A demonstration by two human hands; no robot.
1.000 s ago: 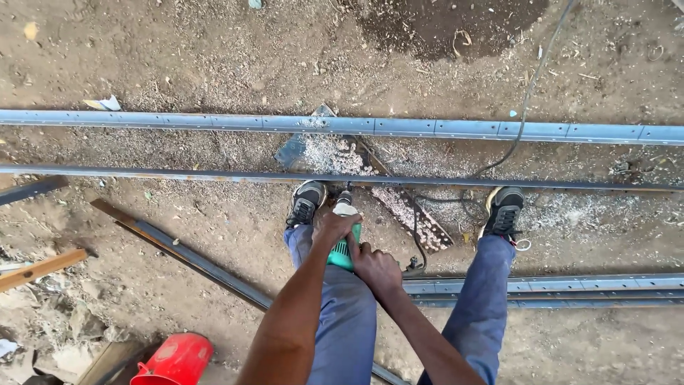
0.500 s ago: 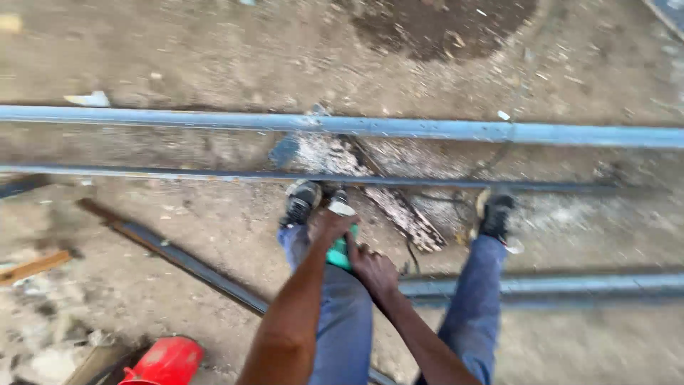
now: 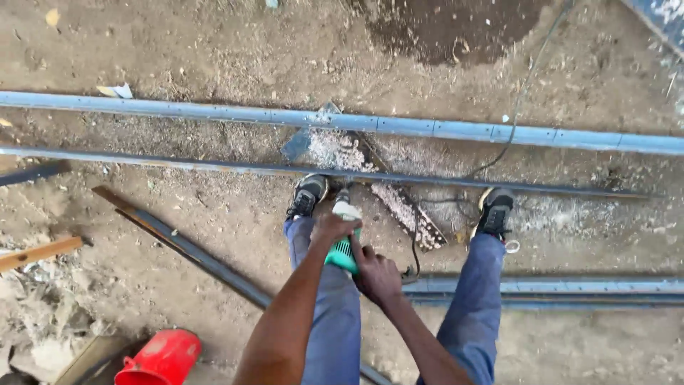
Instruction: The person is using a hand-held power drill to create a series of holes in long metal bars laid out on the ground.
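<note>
Head view, looking straight down at dirt ground strewn with metal filings. At the lower left of the frame a red bucket (image 3: 160, 358) is lying on its side, and above it a wooden stick (image 3: 39, 252) is resting on rubble. A dark angle bar (image 3: 189, 249) is running diagonally from the left toward your legs. Across the upper half, a long blue-grey steel rail (image 3: 214, 112) is spanning the whole frame, and just below it a thinner steel bar (image 3: 178, 166) is lying parallel.

At centre you are standing with your feet apart, toes near the thin bar. Your left hand (image 3: 335, 228) is gripping the front of a green angle grinder (image 3: 343, 246), and your right hand (image 3: 377, 274) is wrapping its rear body, so both hands are clamped on the tool, close together. The grinder is hovering between your shoes, pointing toward the thin bar; its disc is hidden, so you cannot tell if it is touching metal.

A black power cord (image 3: 524, 93) is snaking from the tool across both rails toward the upper right of the frame. At lower right, another blue rail (image 3: 570, 289) is lying behind your right leg.

Risks, as a judgement: the cord is crossing the cutting line and could be nicked; your bare hands and nearby left shoe are sitting in the likely spark path; loose bars around your feet could trip you if the tool kicks.
</note>
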